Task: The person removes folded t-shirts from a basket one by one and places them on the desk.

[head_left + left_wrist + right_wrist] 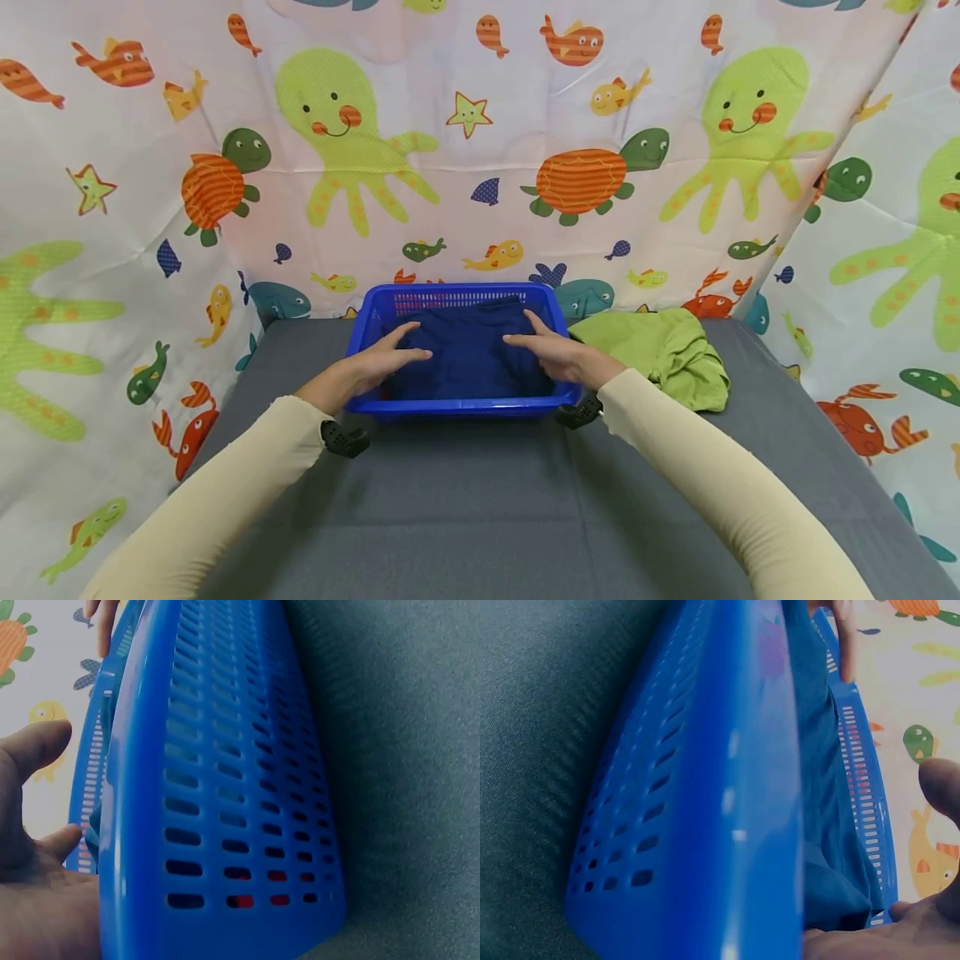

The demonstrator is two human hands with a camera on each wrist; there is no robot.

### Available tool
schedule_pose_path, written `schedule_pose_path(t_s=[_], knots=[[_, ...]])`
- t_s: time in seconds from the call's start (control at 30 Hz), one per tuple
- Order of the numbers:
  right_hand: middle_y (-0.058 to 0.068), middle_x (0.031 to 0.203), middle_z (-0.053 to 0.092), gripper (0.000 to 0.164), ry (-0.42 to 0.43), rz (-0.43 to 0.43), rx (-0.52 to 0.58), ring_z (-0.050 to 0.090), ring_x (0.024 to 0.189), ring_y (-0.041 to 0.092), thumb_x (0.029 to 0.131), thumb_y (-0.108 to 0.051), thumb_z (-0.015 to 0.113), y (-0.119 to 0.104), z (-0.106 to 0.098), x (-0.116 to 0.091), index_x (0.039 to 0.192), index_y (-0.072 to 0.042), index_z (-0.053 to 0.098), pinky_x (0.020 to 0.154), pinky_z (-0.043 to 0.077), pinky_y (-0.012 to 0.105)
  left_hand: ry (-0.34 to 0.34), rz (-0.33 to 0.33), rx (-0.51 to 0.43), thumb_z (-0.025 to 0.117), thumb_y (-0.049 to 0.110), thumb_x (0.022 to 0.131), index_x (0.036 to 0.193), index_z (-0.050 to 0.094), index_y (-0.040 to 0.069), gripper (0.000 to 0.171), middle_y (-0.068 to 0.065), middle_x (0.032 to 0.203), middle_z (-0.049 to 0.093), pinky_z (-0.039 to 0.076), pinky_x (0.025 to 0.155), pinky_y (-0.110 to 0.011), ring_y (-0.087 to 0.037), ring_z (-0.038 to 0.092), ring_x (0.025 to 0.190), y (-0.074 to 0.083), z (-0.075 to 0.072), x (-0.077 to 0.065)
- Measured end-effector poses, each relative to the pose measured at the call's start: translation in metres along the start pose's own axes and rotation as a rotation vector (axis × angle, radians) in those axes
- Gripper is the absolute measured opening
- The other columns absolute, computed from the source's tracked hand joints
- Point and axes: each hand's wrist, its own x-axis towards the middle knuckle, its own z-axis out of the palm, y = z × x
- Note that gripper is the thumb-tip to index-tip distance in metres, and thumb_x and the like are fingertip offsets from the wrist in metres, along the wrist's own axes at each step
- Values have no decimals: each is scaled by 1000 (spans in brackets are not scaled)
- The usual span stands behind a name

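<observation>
A blue plastic basket point(465, 407) with slotted walls stands at the back of the table, and a dark navy cloth point(468, 354) lies inside it. Over the basket's left side, my left hand point(375, 363) is spread with thumb and fingers apart. My right hand point(558, 350) mirrors it over the right side, its fingers likewise loose. Neither hand grips the cloth. In the left wrist view, the left hand point(34, 840) is beside the basket rim point(135, 787). The right wrist view shows the cloth point(821, 750) just inside the rim, near the right hand point(922, 922).
A crumpled lime-green cloth point(660, 350) lies against the basket's right side. Something red point(241, 892) shows through the basket's slots in the left wrist view. Grey fabric covers the table point(480, 500), and a sea-animal-print curtain point(465, 192) encloses the back and sides.
</observation>
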Motion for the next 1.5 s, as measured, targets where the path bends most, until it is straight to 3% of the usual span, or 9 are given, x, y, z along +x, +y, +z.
schedule_pose_path(t_s=[0.23, 0.43, 0.63, 0.83, 1.17, 1.5], knots=[[4, 169, -24, 92, -5, 13, -55, -20, 157, 33, 102, -38, 58, -2, 1, 4, 161, -37, -13, 123, -9, 65, -19, 0, 77, 55, 37, 103, 163, 18, 24, 72, -13, 172, 3, 11, 124, -67, -43, 8, 157, -1, -4, 3], [4, 171, -17, 81, -42, -6, -75, -16, 158, 35, 103, -33, 59, 0, 1, 6, 163, -36, 5, 123, -6, 67, -86, 42, 16, 55, 31, 104, 159, 29, 17, 63, -13, 171, 11, 9, 126, -62, -41, 12, 157, -4, -7, 7], [3, 172, -15, 73, -71, -17, -66, -15, 158, 34, 104, -29, 58, 3, 0, 6, 163, -32, 16, 122, -6, 68, -122, -6, -67, 58, 33, 102, 164, 16, 23, 75, -10, 172, -4, -1, 125, -63, -40, -3, 159, -8, -12, 10], [3, 172, -13, 73, -80, -9, -77, -14, 158, 36, 102, -33, 60, 4, 1, 11, 163, -33, 19, 122, -5, 69, -125, -42, -37, 58, 35, 102, 163, 6, 38, 80, -7, 172, -13, -1, 123, -68, -40, -9, 158, -9, -11, 13], [4, 172, -9, 72, -86, -10, -82, -9, 158, 37, 102, -30, 62, 7, 2, 13, 162, -31, 23, 122, -3, 70, -86, -28, 33, 61, 37, 101, 161, 14, 44, 77, -4, 173, -10, 3, 115, -80, -45, -3, 157, -14, -8, 20], [8, 172, -5, 76, -59, 6, -71, 2, 158, 41, 100, -23, 65, 9, 8, 9, 163, -29, 22, 123, 4, 68, -107, -35, -68, 62, 25, 101, 160, -2, 47, 90, -8, 172, -6, 15, 123, -66, -42, 20, 154, -18, -10, 21]])
